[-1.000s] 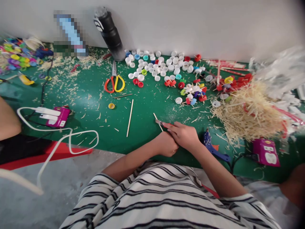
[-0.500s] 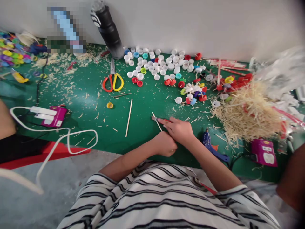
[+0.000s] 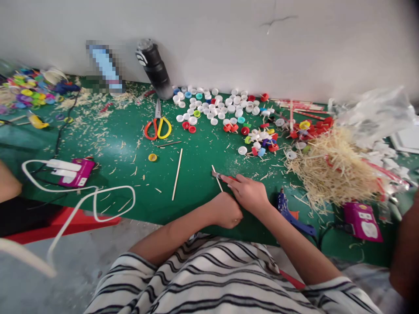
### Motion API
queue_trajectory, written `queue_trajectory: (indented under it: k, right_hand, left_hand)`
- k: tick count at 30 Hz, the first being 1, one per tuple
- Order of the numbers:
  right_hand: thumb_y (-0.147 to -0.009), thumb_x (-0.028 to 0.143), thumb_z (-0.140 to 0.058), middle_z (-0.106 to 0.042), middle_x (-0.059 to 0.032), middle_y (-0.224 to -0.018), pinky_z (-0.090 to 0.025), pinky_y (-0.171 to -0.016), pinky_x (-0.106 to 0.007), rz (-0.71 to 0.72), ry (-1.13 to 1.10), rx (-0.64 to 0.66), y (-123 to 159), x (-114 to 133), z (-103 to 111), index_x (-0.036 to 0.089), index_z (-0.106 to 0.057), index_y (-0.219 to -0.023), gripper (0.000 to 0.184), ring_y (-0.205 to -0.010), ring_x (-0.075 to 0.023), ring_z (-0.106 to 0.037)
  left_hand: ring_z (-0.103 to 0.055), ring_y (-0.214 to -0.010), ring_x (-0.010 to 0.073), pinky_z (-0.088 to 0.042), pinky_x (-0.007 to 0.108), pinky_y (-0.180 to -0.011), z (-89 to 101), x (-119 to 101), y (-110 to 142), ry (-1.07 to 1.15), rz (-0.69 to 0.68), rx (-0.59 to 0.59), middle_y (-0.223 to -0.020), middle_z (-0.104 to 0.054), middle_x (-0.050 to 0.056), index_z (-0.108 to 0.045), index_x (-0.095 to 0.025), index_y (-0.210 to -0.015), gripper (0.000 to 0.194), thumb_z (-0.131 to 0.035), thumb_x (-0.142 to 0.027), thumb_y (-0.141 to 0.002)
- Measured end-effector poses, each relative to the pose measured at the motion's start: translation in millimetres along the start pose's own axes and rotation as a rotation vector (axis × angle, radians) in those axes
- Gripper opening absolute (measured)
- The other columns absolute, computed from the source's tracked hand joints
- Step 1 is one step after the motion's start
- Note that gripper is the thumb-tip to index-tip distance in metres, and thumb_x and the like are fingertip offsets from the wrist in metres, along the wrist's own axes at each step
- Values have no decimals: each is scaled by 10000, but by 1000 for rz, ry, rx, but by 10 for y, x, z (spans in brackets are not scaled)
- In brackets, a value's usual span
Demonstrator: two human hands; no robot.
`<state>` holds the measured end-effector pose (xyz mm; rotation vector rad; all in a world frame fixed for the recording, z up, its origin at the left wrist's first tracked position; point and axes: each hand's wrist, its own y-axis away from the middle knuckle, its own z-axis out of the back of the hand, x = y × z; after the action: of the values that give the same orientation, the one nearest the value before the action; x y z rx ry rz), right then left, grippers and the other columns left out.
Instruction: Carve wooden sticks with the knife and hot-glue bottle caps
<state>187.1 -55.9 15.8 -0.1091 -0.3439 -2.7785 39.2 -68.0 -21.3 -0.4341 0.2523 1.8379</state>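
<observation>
A thin pale wooden stick (image 3: 220, 185) pokes up from the fist of my left hand (image 3: 227, 211), which is closed around its lower end near the table's front edge. My right hand (image 3: 251, 194), just to the right and touching close by, grips a small knife (image 3: 224, 176) with a red handle. The knife's blade lies across the stick near its upper end. A second wooden stick (image 3: 177, 174) rests flat on the green table (image 3: 196, 183) to the left.
Scissors (image 3: 158, 126), a yellow cap (image 3: 152, 157) and a black bottle (image 3: 155, 69) stand or lie farther back. Many bottle caps (image 3: 231, 108) spread along the wall. At right are a shavings heap (image 3: 337, 174), a blue glue gun (image 3: 293, 216) and a magenta power box (image 3: 362, 221); another power box (image 3: 80, 172) with a white cable sits left.
The view has tilted up a little, so everything appears lower in the picture. Both hands keep their hold, with the knife still across the stick.
</observation>
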Motion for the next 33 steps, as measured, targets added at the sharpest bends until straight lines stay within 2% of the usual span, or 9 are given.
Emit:
queue_trajectory:
  k: [8, 14, 21, 28, 33]
  right_hand:
    - [-1072, 407, -283, -673, -29, -1080, -366, -614, -267, 7, -4, 16, -66, 43, 23, 478, -468, -1495, 467, -886, -161, -640]
    - [-1069, 402, -287, -672, -36, -1057, -357, -607, -263, -5, -23, 13, 36, 5, 8, 457, -454, -1512, 476, -849, -157, -632]
    - [-1067, 407, -299, -670, -23, -1009, -316, -552, -270, -33, -19, -16, 179, -52, -34, 459, -465, -1506, 472, -812, -146, -632]
    - [-1069, 409, -302, -678, -25, -1029, -309, -567, -270, 6, -45, -33, 107, -53, -62, 459, -489, -1490, 463, -850, -148, -635]
    - [-1060, 414, -328, -677, -30, -1027, -310, -565, -268, 39, -54, 2, 106, -70, -36, 448, -478, -1501, 467, -827, -146, -627]
  left_hand:
    - [-553, -484, 187, -341, 308, -486, 27, 16, 2, 6, 19, 8, -551, -663, 69, -712, -179, -603, 235, -585, -238, -792]
    - [-561, -495, 188, -326, 302, -483, 17, 2, -18, -3, 26, 28, -560, -669, 76, -702, -173, -601, 226, -577, -220, -784]
    - [-580, -518, 206, -325, 318, -488, -16, 2, -1, -28, 7, -9, -594, -685, 72, -706, -180, -624, 202, -585, -224, -780]
    - [-553, -485, 190, -321, 306, -482, 0, 6, -9, -10, 10, -1, -555, -664, 81, -712, -180, -613, 247, -564, -231, -804]
    - [-559, -495, 188, -322, 309, -485, 23, 4, -10, -4, 4, 6, -551, -663, 79, -699, -179, -596, 244, -569, -219, -799]
